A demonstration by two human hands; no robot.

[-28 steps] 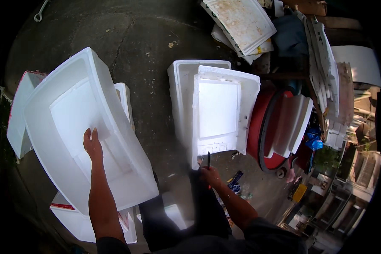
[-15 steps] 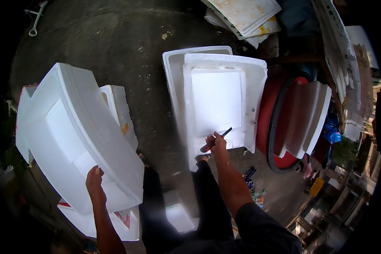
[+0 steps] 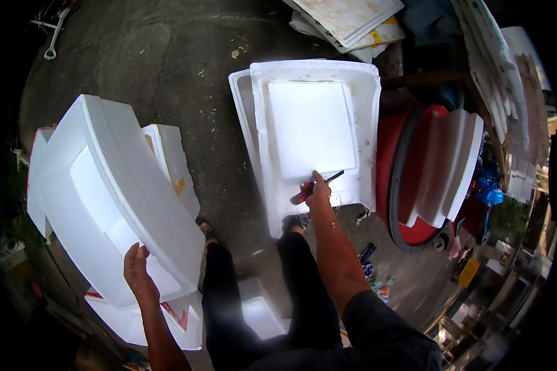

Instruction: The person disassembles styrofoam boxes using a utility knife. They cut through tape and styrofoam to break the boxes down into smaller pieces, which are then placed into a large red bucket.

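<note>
My right hand [image 3: 319, 190] is closed round a red and black utility knife [image 3: 302, 195], its dark blade pointing up and to the right. It is over the lower end of a white foam box [image 3: 366, 154] with a broken, rough rim. Inside that box lies a flat white panel [image 3: 312, 130]. My left hand [image 3: 140, 272] is closed, thumb against the fingers, in front of a large white foam box [image 3: 114, 191] lying tilted on the left. What its fingertips hold, if anything, is too small to make out.
A second foam box [image 3: 244, 117] sits beneath the broken one. At right, a round red tub [image 3: 396, 167] with a dark rim holds a curved foam piece [image 3: 455, 167]. Stacked foam lids [image 3: 353, 21] lie at the far side. Litter [image 3: 377, 285] lies near my right arm.
My right hand with the utility knife has moved slightly up and left. The broken foam box appears shifted up and left too, along with much of the view. My left hand stays beside the large box.
</note>
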